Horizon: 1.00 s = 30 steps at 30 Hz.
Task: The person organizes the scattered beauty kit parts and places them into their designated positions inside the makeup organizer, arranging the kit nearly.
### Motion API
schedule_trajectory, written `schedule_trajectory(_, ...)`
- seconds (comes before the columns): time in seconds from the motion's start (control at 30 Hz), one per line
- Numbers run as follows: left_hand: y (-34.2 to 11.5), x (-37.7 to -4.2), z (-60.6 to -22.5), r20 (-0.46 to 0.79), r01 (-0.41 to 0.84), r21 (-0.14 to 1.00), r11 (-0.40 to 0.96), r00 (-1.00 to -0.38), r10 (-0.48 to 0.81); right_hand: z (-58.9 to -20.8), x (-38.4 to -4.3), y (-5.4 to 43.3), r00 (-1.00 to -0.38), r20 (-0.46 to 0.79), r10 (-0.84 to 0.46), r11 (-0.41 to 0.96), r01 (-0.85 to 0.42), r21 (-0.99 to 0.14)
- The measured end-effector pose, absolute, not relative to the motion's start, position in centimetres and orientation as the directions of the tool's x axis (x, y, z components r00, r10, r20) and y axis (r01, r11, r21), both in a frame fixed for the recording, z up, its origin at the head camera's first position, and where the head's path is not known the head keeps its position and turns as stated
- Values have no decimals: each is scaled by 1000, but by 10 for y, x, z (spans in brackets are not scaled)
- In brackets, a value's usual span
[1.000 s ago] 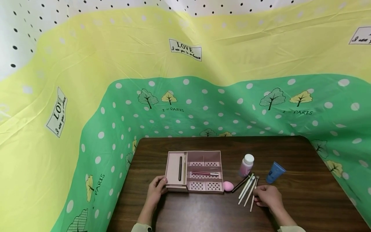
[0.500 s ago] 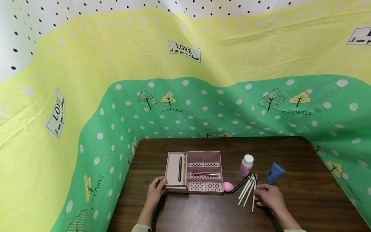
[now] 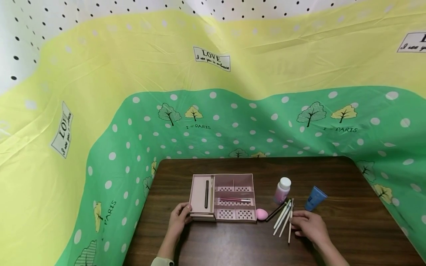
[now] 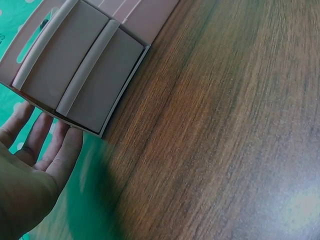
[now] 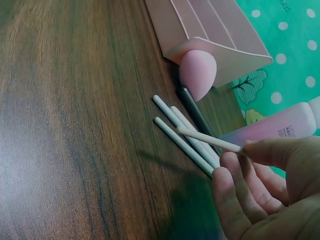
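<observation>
The pink organizer box (image 3: 235,218) stands on the table, its drawers facing front on the left. My left hand (image 3: 178,218) rests against its left side; in the left wrist view the fingers (image 4: 64,157) lie fairly straight along the drawer unit's edge. My right hand (image 3: 309,224) pinches a pale-handled makeup brush (image 5: 210,140) between thumb and fingers, with its handle end raised over several other pale-handled brushes (image 3: 283,220). A dark stick (image 3: 275,211) lies beside those. Its bristle end is hidden by my hand in the right wrist view.
Next to the box sits a pink makeup sponge (image 3: 261,214). Behind the brushes stands a white-capped pink bottle (image 3: 282,190), with a blue tube (image 3: 315,198) to its right. Lip gloss tubes (image 3: 235,200) and a dark pencil (image 3: 206,194) lie in the organizer.
My right hand has turned the pinched brush to point more straight away, and its far end has shifted left toward the other brushes. My left hand stays at the box.
</observation>
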<state>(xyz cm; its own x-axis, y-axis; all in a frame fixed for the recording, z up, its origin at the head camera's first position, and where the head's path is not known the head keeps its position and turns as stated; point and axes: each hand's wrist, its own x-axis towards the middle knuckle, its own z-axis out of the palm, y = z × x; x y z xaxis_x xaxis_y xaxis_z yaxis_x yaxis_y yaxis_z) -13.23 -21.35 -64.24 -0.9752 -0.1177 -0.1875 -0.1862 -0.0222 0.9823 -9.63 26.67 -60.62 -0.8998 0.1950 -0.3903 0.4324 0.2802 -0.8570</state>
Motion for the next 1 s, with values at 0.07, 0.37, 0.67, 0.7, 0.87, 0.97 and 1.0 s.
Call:
schedule_trajectory(0.07,-213,-132,-642,-185,-184,983,-21,-976,-116,-604,-95,266,-903,-386,187,273,425,-863)
schedule_trajectory(0.37,-214,-132,-640,-187,-187,982,-17,-976,-114,-589,-95,261,-916,-371,152,250,398,-882)
schedule_trajectory(0.67,-216,-130,-632,-204,-206,978,18,-975,-90,-574,-98,255,-932,-336,134,243,359,-901)
schedule_trajectory(0.7,-216,-130,-631,-205,-207,978,18,-975,-88,-572,-98,254,-936,-327,130,241,350,-905)
schedule_trajectory(0.87,-216,-131,-628,-197,-199,980,30,-978,-74,-566,-99,251,-945,-304,123,219,325,-920)
schedule_trajectory(0.97,-216,-132,-629,-206,-208,978,23,-976,-75,-563,-98,250,-944,-308,119,209,327,-922)
schedule_trajectory(1.0,-216,-132,-629,-209,-211,977,22,-975,-75,-562,-98,249,-944,-309,119,208,328,-922)
